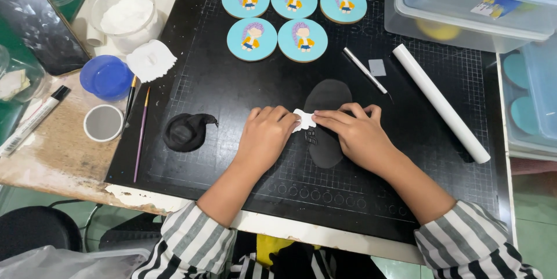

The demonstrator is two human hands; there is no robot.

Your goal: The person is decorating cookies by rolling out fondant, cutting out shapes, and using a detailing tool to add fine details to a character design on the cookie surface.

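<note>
1. Your left hand (264, 135) lies palm down on the black gridded cutting mat (232, 90), knuckles up and fingers curled, their tips pressing the left edge of a small white scalloped cutter piece (304, 119).
2. Your right hand (355, 131) comes in from the other side, palm down too, with its fingers stretched leftward and pinching the right edge of the same white piece (so both hands meet on it, fingertips nearly touching).
3. That white piece sits on the rolled-out oval sheet of black fondant (326, 128), near its middle; the sheet lies flat on the mat between your hands, and your right palm covers part of it.
4. Both forearms run up from the near edge of the surface, angled inward, in rolled striped grey-and-white sleeves (191, 238).
5. Left of your left hand, apart from it, rests a crumpled lump of black fondant (185, 132).
6. Beyond your hands, five round blue-iced cookies with a purple-haired figure (293, 18) lie in two rows.
7. To your right a long white rolling pin (441, 102) lies slanted, with a thin silver-handled tool (364, 70) and a small grey square (377, 67) beside it.
8. At the mat's left edge lie two thin paintbrushes (141, 131), a blue lid (107, 77) and a clear tub of white powder (126, 16).
</note>
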